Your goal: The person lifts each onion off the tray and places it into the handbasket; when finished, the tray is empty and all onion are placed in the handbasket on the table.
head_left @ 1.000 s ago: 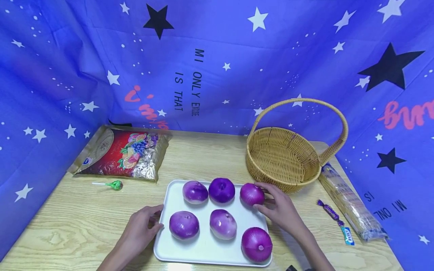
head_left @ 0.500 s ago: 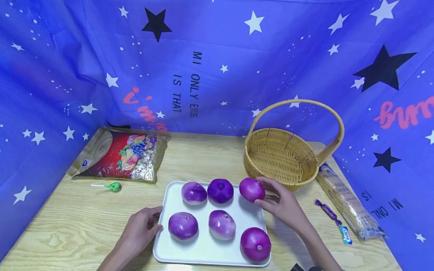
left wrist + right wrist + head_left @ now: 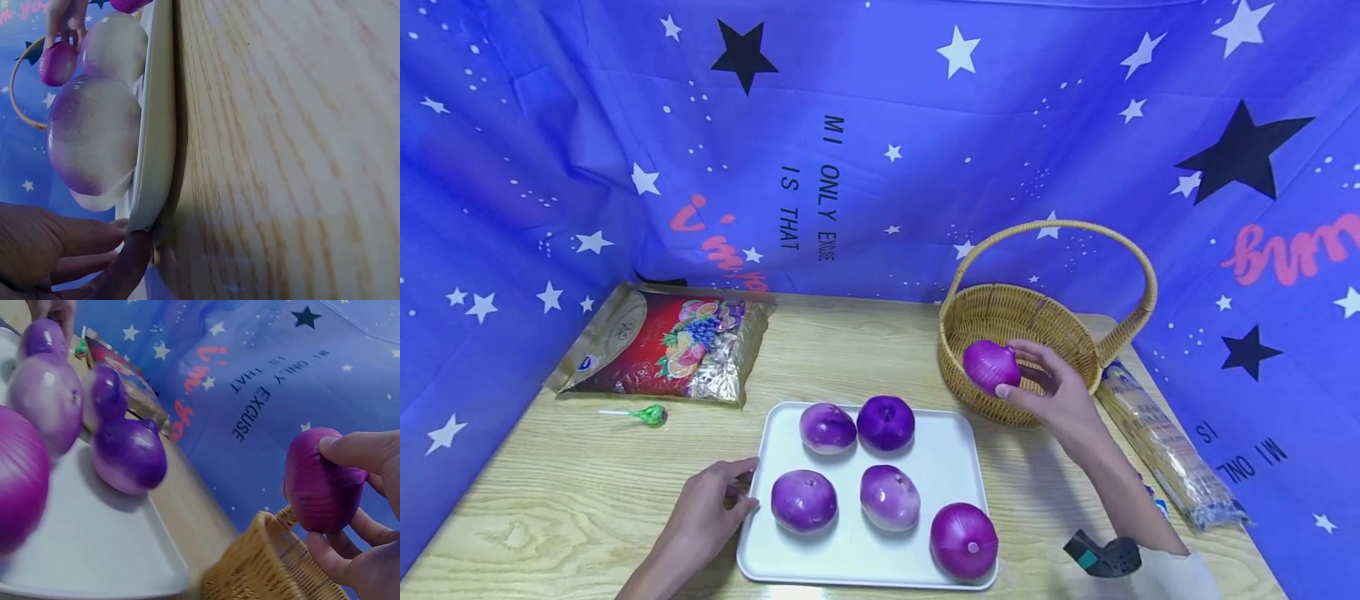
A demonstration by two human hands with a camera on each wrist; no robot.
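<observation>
My right hand (image 3: 1060,404) grips a purple onion (image 3: 991,367) over the near rim of the wicker basket (image 3: 958,392). Thumb and fingers wrap the onion's side in the right wrist view, where the basket (image 3: 250,569) lies below it. On the left, my left hand (image 3: 707,504) pinches the edge of the white tray (image 3: 820,567) between thumb and fingers, as the left wrist view shows at the tray's rim (image 3: 156,125). Several more purple onions rest on the tray, among them a dark one (image 3: 886,423) at the back and a magenta one (image 3: 964,542) at the front right.
A red and gold candy bag (image 3: 670,342) lies at the back left, with a green lollipop (image 3: 651,415) before it. Right of the basket lies a long clear packet (image 3: 1172,450). The basket's tall handle (image 3: 1060,223) arches over it. A blue starred cloth (image 3: 880,83) hangs behind.
My right hand has lifted the onion from the tray's back right corner and carried it up and right to the basket. The left hand has stayed at the tray's edge.
</observation>
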